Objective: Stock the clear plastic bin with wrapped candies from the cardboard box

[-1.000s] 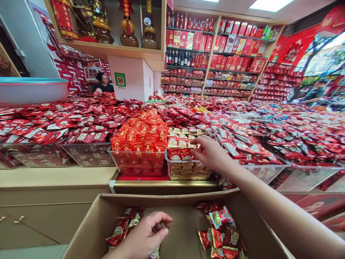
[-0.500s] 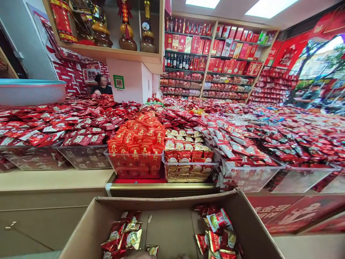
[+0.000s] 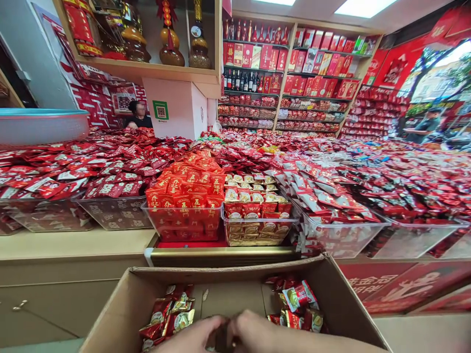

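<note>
Has rows of candies (image 3: 253,211) in the tub (image 3: 263,221) near frame center, loose sweets (image 3: 299,297) left in the carton (image 3: 351,304) at bottom; holds fingers (image 3: 243,321) curled, grasp unclear.

The right hand (image 3: 253,331), a second ago over the clear bin of durian sweets (image 3: 259,221) at 5 o'clock, is now at 6 o'clock inside the cardboard box (image 3: 121,304). The left hand (image 3: 198,336) has shifted from the loose left-hand durian sweets (image 3: 167,316) at 7 o'clock to meet it. Half a second ago, only slivers of skin showed at the 6 o'clock edge; now both hands are up in view, fingers together, with what lies between them too blurred to tell. The right forearm has come across the lower part of the right-hand durian sweets (image 3: 300,298) at 5 o'clock, and the red panel (image 3: 401,289) at 4 o'clock, earlier partly behind that arm, is uncovered.
</note>
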